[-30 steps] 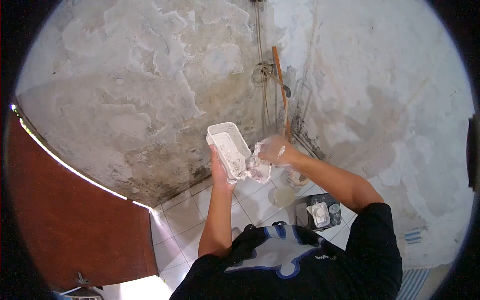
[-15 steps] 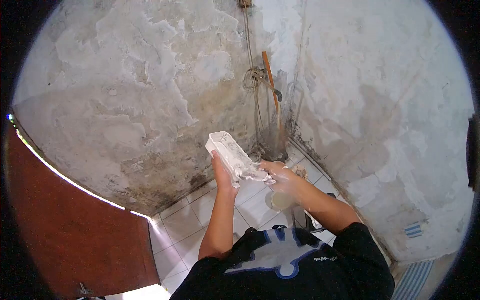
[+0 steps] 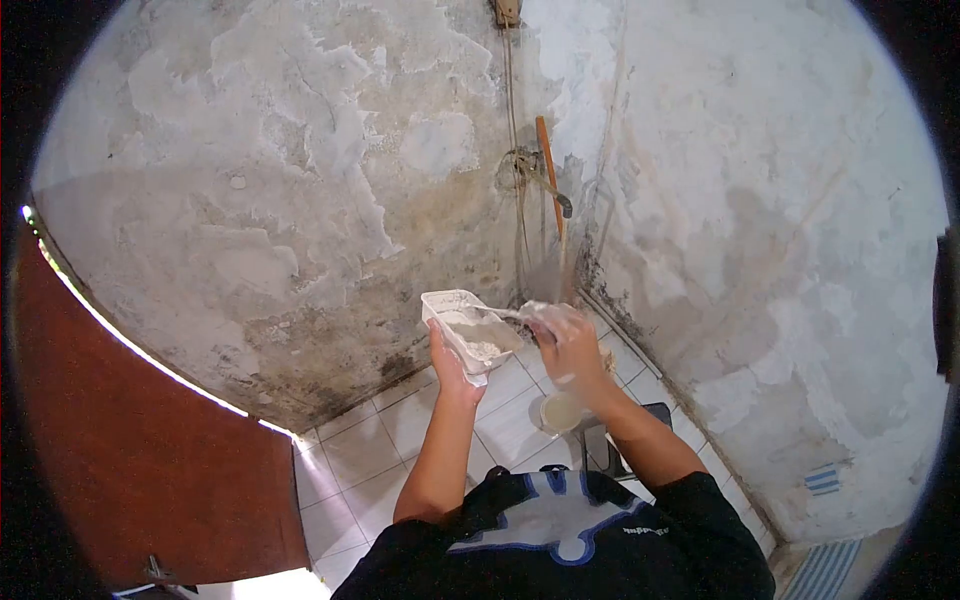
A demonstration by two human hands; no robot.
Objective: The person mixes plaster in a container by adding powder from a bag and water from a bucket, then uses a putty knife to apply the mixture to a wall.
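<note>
A white rectangular tub (image 3: 488, 357) with white paste or powder inside rests in my left hand (image 3: 456, 371), whose fingers wrap its near left side. My right hand (image 3: 572, 345) is closed at the right of the tub, round the handle end of a thin pale tool (image 3: 492, 310). The tool reaches leftward over the far end of the tub; its tip lies against the white contents. White residue covers part of my right hand, which is slightly blurred.
Below my right hand a round container (image 3: 562, 411) stands on the white tiled floor (image 3: 365, 457), beside a dark object (image 3: 600, 450). Stained walls meet in a corner with a pipe (image 3: 566, 206) and an orange stick (image 3: 547, 160). A red-brown panel (image 3: 160, 430) is at left.
The tub has tilted more level and shifted slightly down and right. My right hand has risen from the tub's near end, and the tool now shows across its far end.
</note>
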